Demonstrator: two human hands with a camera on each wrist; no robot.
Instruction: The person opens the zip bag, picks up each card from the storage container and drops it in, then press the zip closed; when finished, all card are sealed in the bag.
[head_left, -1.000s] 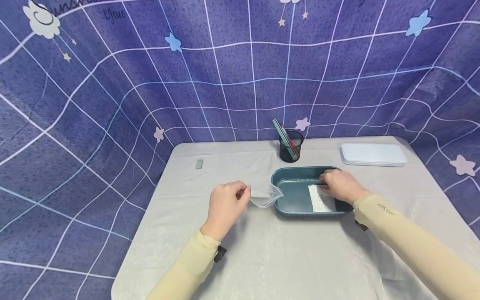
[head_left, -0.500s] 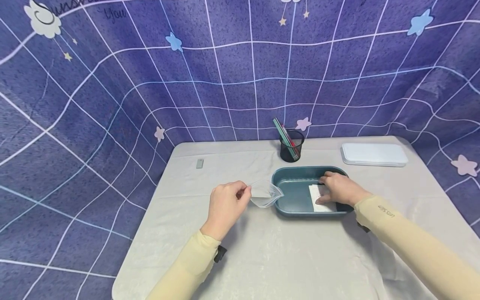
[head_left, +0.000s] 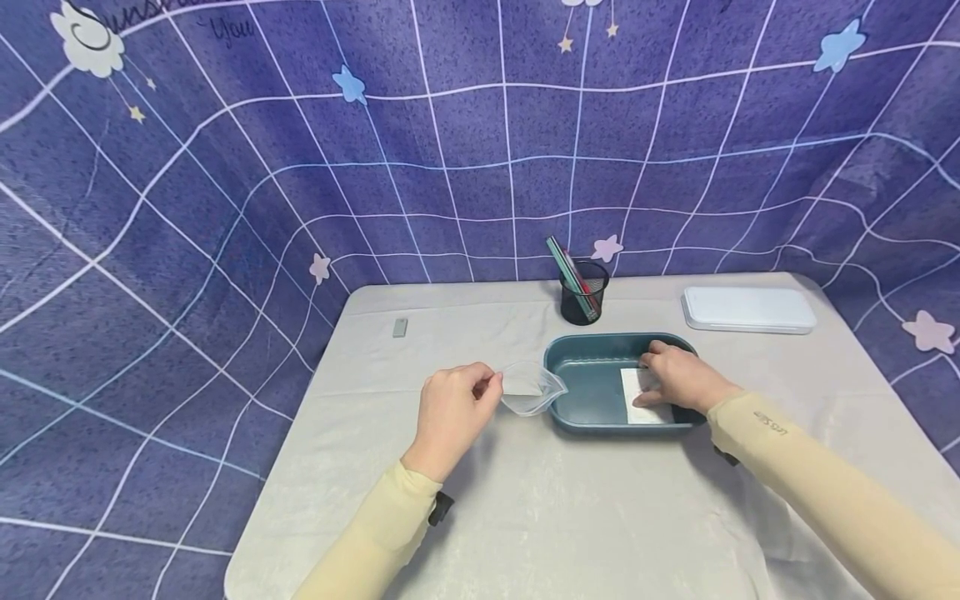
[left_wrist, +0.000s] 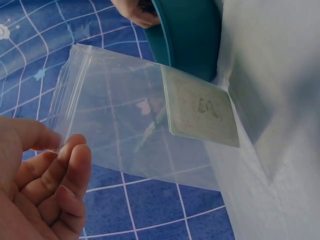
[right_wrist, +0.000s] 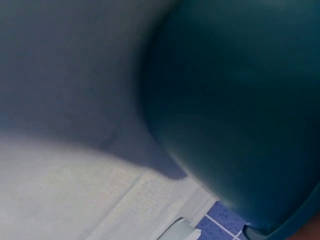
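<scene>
My left hand (head_left: 452,412) pinches the zip edge of a clear zip-lock bag (head_left: 525,400) between thumb and forefinger. The bag's mouth gapes toward the tray's left end. Inside the bag, in the left wrist view, lies a flat greenish-grey square stack of cards (left_wrist: 202,107) with a small dark drawing. My right hand (head_left: 682,377) reaches into the dark teal tray (head_left: 588,396). Its thumb lies spread on a white card (head_left: 636,412), apart from the other fingers, which are near the card's far edge. The right hand covers part of the card; its wrist view shows mainly the tray's outer wall.
A black mesh pen cup (head_left: 581,300) with pens stands behind the tray. At the back right lies a pale blue flat case (head_left: 748,309). A small grey-green block (head_left: 400,327) sits at the back left of the cloth-covered table (head_left: 525,517). A patterned curtain (head_left: 480,192) hangs behind.
My right thumb has come out over the white card, and the fingers have spread. The card has shifted slightly to the right, and its edges look more even. My left hand and the bag stay put.
</scene>
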